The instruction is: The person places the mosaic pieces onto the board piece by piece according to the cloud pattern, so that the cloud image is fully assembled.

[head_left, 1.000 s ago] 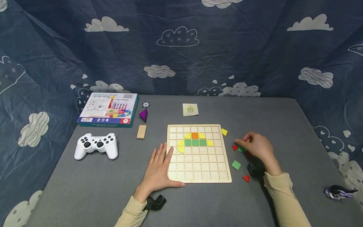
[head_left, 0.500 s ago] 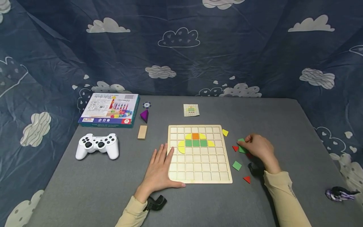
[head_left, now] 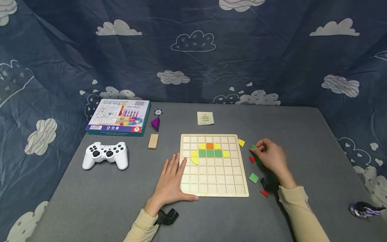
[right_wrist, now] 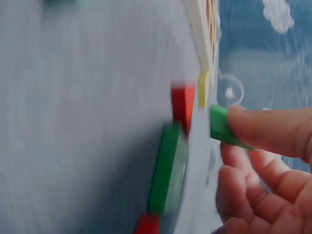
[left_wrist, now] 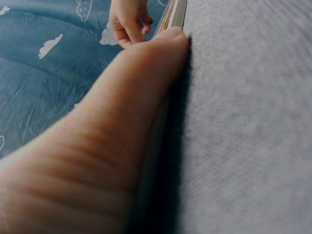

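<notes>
My right hand (head_left: 270, 155) pinches a green tile (right_wrist: 220, 123) between thumb and fingers, lifted off the table to the right of the board. Below it lie another green tile (right_wrist: 168, 170) and a red triangle tile (head_left: 252, 160). My left hand (head_left: 170, 179) is spread at the near left corner of the wooden grid board (head_left: 214, 188), fingers straight along its left edge and thumb at the front edge. On the board, yellow curved tiles (head_left: 195, 158), an orange square tile (head_left: 209, 146) and a row of green square tiles (head_left: 210, 153) fill some cells.
More loose tiles lie right of the board: yellow (head_left: 241, 143), green (head_left: 253, 178), red (head_left: 264, 193). A pattern card (head_left: 205, 118) is behind it. Leftward are a game controller (head_left: 105, 155), a box (head_left: 118, 117), a wooden block (head_left: 153, 141), a purple piece (head_left: 155, 124) and a chip (head_left: 158, 112).
My right hand has picked the green tile up from the table, raising it slightly. The left hand stays in place at the board's corner.
</notes>
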`<state>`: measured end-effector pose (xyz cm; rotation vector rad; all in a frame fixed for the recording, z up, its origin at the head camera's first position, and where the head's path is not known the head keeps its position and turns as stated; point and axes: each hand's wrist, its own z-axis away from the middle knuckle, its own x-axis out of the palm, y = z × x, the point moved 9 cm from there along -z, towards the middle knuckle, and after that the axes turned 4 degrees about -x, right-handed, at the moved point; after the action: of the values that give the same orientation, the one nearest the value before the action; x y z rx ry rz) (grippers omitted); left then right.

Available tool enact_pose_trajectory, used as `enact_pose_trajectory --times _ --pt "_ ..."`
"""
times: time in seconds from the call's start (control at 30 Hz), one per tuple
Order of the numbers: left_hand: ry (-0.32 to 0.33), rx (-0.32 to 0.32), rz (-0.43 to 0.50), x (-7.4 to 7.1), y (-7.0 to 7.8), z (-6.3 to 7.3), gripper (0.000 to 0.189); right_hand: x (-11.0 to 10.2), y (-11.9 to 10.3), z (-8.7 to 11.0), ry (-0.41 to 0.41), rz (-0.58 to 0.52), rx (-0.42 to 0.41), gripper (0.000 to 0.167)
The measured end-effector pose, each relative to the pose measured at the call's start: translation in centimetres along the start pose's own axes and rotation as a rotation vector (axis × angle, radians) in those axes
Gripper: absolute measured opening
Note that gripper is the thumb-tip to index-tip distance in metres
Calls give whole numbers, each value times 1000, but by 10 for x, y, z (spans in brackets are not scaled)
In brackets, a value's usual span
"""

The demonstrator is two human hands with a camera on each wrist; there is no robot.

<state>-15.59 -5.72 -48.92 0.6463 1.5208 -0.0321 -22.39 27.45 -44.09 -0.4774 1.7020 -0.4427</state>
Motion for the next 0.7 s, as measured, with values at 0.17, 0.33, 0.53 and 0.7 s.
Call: enact_pose_trajectory --times 0.17,0.33,0.53,0.7 --pt "1 2 3 -1 1 0 132 16 -33 5 1 -76 -88 18" --pt "4 0 14 -1 0 0 131 41 -75 6 -102 -150 -176 16" --pt "4 2 8 -2 1 0 131 68 -117 8 -204 -152 -214 13" --pt "-23 -13 2 0 0 -1 131 86 -138 9 -280 -120 -256 10"
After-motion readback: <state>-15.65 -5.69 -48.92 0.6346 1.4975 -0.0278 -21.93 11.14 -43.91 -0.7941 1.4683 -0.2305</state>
